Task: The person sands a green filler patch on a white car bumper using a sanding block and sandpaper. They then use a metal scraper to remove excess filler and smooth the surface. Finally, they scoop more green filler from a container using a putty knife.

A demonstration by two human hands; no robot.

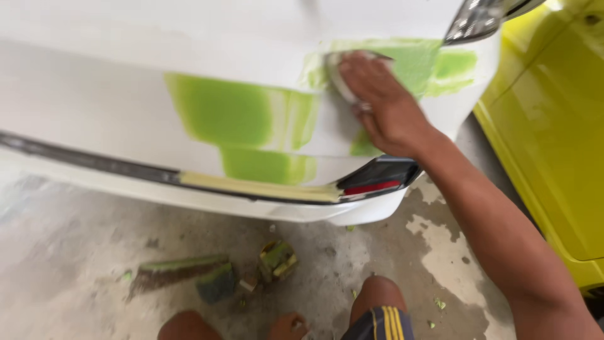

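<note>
My right hand (384,104) presses a pale sanding pad (338,75) flat against the white rear bumper (94,107) of a car, on a patch of green filler (415,63) near the tail light (475,19). A larger green patch (233,116) lies to the left of my hand. My left hand (286,327) rests low between my knees at the bottom edge, fingers curled; whether it holds anything is unclear.
A strip of masking tape (258,187) runs along the dark bumper trim, ending at a red reflector (371,187). Green-stained scraps and blocks (217,277) lie on the wet concrete floor. A yellow car (553,126) stands close on the right.
</note>
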